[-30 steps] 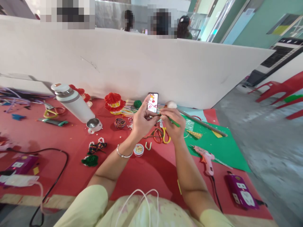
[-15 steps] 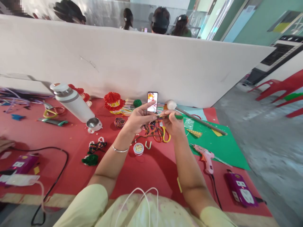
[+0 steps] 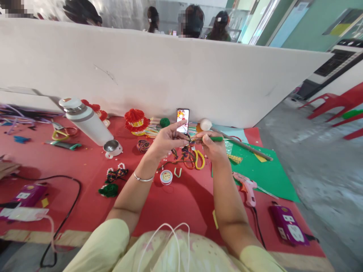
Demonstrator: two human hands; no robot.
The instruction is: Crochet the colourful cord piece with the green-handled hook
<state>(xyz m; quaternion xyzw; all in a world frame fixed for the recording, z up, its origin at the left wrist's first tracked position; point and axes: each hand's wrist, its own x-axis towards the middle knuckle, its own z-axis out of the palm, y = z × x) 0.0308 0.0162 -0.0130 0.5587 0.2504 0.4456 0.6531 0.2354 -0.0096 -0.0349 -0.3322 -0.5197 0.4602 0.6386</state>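
Observation:
My right hand (image 3: 212, 145) is closed round a thin tool with a green handle (image 3: 216, 139), its metal tip pointing left. Dark multicoloured yarn (image 3: 191, 142) is pinched in my left hand (image 3: 170, 140), where it meets the tool tip. More of this yarn hangs below, over scissors (image 3: 199, 159) with yellow and red handles. Just behind my hands a lit phone (image 3: 183, 117) leans upright. A ball of multicoloured yarn (image 3: 143, 146) lies left of my left hand. Nearer my body are a round white tub (image 3: 166, 177) and a small bent pale piece (image 3: 177, 172).
A white bottle (image 3: 90, 122) and metal-lined cup (image 3: 112, 148) stand left. Right lie a stick (image 3: 241, 144), a green sheet (image 3: 272, 177), a pink glue gun (image 3: 248, 189) and a purple box (image 3: 287, 223). A white board (image 3: 159, 75) rises behind; people sit beyond it.
My right hand and the green-handled tool have shifted slightly right. My left hand stays almost in place, still pinching the yarn.

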